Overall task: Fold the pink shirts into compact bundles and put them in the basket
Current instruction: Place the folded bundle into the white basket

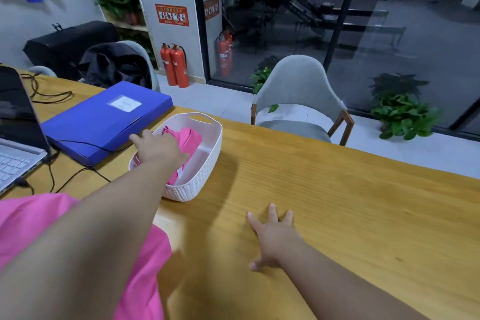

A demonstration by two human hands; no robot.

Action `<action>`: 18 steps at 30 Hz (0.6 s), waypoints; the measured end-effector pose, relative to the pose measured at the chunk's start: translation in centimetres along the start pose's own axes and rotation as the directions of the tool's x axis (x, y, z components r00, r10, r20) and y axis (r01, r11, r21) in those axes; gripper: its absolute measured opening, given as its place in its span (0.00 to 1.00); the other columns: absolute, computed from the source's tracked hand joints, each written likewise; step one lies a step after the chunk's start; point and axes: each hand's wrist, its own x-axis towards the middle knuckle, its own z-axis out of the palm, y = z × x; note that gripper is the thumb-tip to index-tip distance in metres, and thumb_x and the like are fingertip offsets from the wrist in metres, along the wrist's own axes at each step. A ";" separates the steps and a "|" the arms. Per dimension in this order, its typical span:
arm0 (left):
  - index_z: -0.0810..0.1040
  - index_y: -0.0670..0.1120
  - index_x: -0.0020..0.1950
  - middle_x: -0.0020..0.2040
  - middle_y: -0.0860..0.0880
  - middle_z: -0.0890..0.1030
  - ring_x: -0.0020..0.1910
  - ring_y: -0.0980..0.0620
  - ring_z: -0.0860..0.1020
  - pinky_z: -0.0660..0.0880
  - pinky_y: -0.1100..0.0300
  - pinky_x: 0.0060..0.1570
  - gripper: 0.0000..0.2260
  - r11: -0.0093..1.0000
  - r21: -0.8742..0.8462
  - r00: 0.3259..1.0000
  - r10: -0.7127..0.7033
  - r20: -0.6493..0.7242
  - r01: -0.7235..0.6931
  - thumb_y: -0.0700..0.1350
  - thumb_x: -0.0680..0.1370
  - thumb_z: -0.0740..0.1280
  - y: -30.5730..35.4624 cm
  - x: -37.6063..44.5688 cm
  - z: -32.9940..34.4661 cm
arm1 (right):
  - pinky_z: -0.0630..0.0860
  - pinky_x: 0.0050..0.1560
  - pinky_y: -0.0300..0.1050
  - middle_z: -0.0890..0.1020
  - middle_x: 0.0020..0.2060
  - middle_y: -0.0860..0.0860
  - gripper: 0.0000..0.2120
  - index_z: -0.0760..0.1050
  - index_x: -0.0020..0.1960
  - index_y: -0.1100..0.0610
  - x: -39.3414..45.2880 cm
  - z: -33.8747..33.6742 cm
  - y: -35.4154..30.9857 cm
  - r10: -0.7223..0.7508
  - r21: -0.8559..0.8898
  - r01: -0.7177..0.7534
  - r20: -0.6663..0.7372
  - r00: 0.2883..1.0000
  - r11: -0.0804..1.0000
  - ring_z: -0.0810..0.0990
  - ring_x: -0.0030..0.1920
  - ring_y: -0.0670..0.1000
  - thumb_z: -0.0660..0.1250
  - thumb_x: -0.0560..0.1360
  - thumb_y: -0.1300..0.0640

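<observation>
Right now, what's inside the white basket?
A folded pink shirt lies inside the white basket, with the left hand reaching in over it. The hand and arm cover part of the basket, so anything beneath stays hidden.

Wooden table (337, 202) carries basket (202, 171), blue folder (104, 122), laptop (15, 138).

A bright pink folded shirt (188, 139) fills the white woven-pattern plastic basket (197, 174); beside the basket, a blue rectangular file box (104, 122) lies on the yellow wood-grain worktop (337, 202).
</observation>
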 end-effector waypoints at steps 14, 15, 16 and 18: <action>0.62 0.43 0.64 0.61 0.44 0.67 0.62 0.44 0.67 0.69 0.42 0.59 0.35 0.998 -0.068 0.982 0.001 -0.187 -0.014 0.62 0.69 0.72 -0.3 -0.2 1.3 | 0.63 0.68 0.65 0.33 0.75 0.54 0.49 0.37 0.75 0.38 0.2 0.4 0.3 -0.004 0.015 0.004 -0.028 1.000 1.000 0.36 0.74 0.67 0.71 0.71 0.42; 0.62 0.43 0.64 0.61 0.44 0.67 0.62 0.44 0.67 0.69 0.42 0.60 0.35 0.999 -0.040 0.979 0.020 -0.202 -0.028 0.62 0.69 0.72 -0.2 -0.5 0.9 | 0.63 0.68 0.65 0.33 0.75 0.54 0.49 0.38 0.75 0.38 0.2 0.5 0.4 -0.005 0.020 0.006 -0.038 0.999 1.000 0.36 0.74 0.67 0.72 0.70 0.42; 0.62 0.43 0.65 0.62 0.44 0.68 0.62 0.44 0.67 0.68 0.43 0.61 0.35 0.998 -0.028 0.974 0.039 -0.222 -0.047 0.62 0.69 0.71 -0.1 -1.0 0.4 | 0.64 0.68 0.64 0.34 0.75 0.54 0.49 0.39 0.75 0.38 0.1 0.5 0.4 -0.008 0.027 0.009 -0.046 0.999 1.000 0.37 0.74 0.67 0.72 0.70 0.42; 0.62 0.42 0.66 0.62 0.44 0.69 0.62 0.44 0.68 0.70 0.46 0.59 0.32 0.993 -0.046 0.955 0.091 -0.282 -0.108 0.61 0.73 0.68 -0.1 -2.5 -0.7 | 0.64 0.68 0.64 0.35 0.76 0.53 0.48 0.40 0.75 0.37 -0.3 0.6 0.6 -0.018 0.026 0.020 -0.059 0.998 0.999 0.37 0.74 0.66 0.71 0.70 0.42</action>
